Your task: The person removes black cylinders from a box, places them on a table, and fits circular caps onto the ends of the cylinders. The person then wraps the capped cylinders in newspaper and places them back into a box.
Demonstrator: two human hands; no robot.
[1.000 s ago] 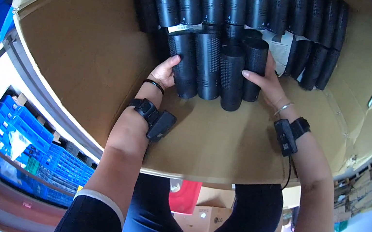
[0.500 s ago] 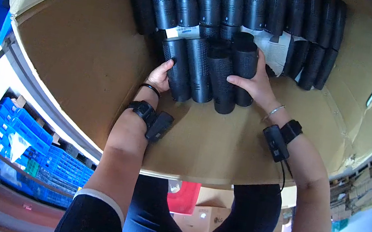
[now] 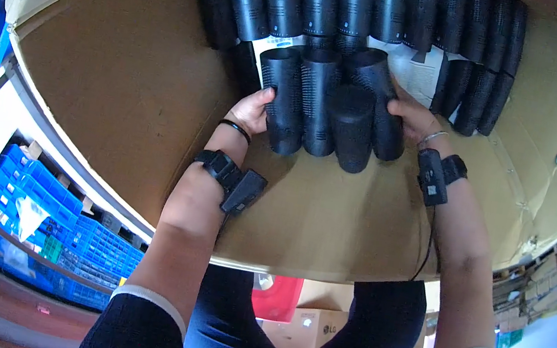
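Several black perforated cylinders stand grouped between my hands in a large cardboard box. My left hand [image 3: 252, 111] is closed against the side of the leftmost cylinder [image 3: 280, 104], thumb on its near face. Beside that one stands a second open-topped cylinder [image 3: 318, 103]. A shorter-looking cylinder [image 3: 351, 131] with a closed dark top sits in front, tilted toward me. My right hand [image 3: 413, 119] grips the outer side of the rightmost cylinder [image 3: 386, 111], which leans; its fingers are partly hidden behind it.
Rows of more black cylinders [image 3: 351, 2] lie stacked along the box's far side, with white printed paper [image 3: 416, 75] among them. The cardboard box wall [image 3: 105, 64] curves around at left. Blue plastic crates [image 3: 104, 248] are outside at lower left.
My right hand has moved right, to the outer side of the rightmost cylinder, which now leans more. My left hand and the grouped cylinders have shifted slightly right.
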